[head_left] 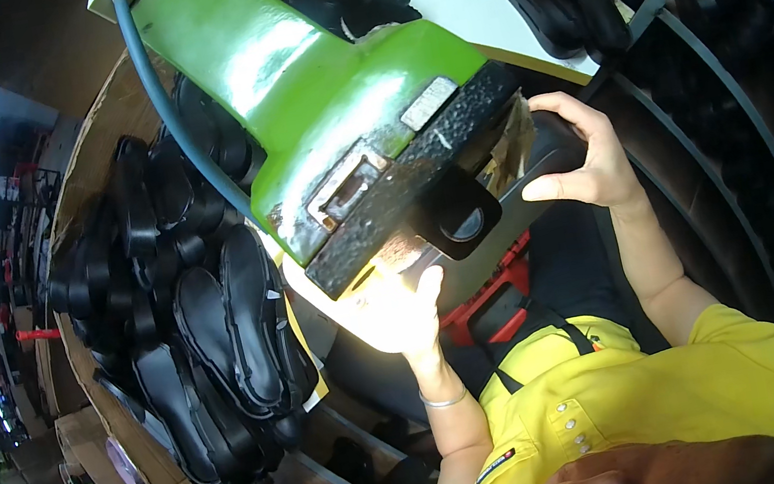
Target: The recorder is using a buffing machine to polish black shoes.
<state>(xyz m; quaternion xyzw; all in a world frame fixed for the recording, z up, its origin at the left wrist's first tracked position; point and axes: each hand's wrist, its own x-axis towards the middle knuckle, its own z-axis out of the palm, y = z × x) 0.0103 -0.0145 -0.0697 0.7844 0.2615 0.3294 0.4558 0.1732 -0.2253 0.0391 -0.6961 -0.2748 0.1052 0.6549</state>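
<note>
In front of me, a green machine head [364,94] with a dark, worn lower edge hangs over both hands. My right hand [601,152] is at its right side. The fingers curl over the rounded end of a smooth black piece [556,142], with the thumb along its near side; the piece looks like a shoe sole, partly hidden under the machine. My left hand [377,309] lies below the machine's left corner, washed out by bright light. Its thumb points up, and the other fingers are lost in glare and behind the machine. A small black lamp housing [460,214] sits between the hands.
Black shoe soles [234,332] are heaped in a cardboard box [132,424] on the left. Two more soles [562,1] rest on a white board [461,2] at the far right. A blue-grey hose [169,114] runs down the machine. Metal rack bars [716,78] curve along the right.
</note>
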